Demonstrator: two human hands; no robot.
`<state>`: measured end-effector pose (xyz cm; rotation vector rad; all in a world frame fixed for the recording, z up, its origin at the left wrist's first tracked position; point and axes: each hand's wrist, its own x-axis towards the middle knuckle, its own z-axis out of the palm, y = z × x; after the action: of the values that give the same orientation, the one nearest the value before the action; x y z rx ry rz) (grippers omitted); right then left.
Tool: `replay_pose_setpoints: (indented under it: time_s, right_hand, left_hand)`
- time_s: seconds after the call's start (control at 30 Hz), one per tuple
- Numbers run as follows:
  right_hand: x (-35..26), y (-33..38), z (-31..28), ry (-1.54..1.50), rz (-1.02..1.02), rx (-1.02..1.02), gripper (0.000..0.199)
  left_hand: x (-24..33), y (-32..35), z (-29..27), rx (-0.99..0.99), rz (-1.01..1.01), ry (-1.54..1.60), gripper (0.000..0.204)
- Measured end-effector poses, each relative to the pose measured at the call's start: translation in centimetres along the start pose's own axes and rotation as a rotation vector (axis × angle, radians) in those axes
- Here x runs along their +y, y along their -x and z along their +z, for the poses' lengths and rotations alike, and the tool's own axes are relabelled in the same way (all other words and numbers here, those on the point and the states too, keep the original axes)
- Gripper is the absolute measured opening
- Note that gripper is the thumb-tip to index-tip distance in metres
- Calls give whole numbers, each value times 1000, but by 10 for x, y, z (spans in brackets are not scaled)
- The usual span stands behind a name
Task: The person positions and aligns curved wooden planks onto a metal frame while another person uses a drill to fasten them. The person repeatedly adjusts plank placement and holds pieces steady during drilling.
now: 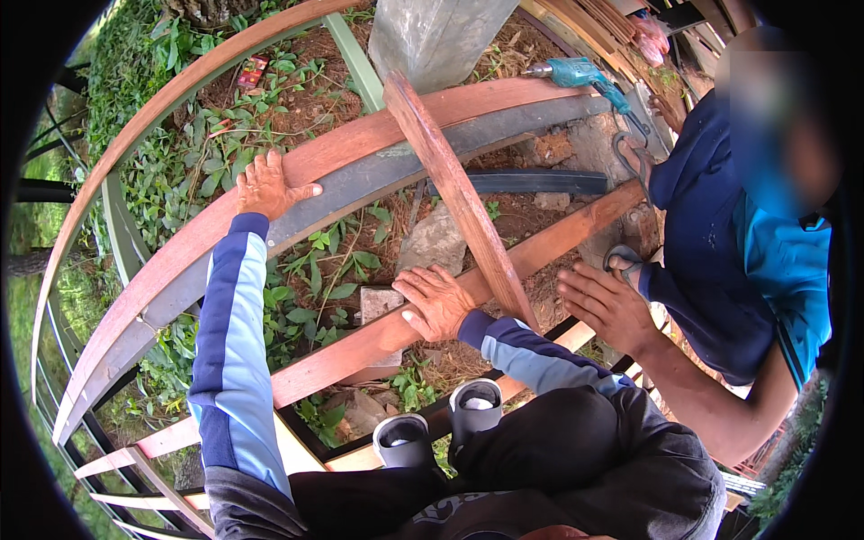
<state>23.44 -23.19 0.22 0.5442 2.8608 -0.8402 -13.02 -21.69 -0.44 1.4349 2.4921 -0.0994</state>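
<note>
While weeds and loose soil fill the gaps between the timbers, open room lies mostly between the two long rails. The left hand [270,186] rests flat, fingers spread, on the upper rail [360,144] — a smooth reddish-brown plank backed by a grey strip. The right hand [436,301] lies palm-down, fingers loosely together, on the lower rail [342,355], holding nothing. A rough cross board [459,193] lies over both rails, its long axis running from upper left down to lower right. A co-worker's hand [605,303] presses beside its lower end — a teal drill [576,72] lies beyond.
</note>
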Motion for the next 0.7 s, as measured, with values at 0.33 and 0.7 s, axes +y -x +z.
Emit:
replay_pose_setpoints:
  time_s: [0.33, 0.7]
  right_hand:
    - [0, 0, 2, 6, 8, 0, 56]
    - [1, 1, 6, 3, 61, -31, 57]
  left_hand:
    - [0, 1, -4, -11, -5, 31, 116]
    - [0, 0, -5, -31, 6, 25, 117]
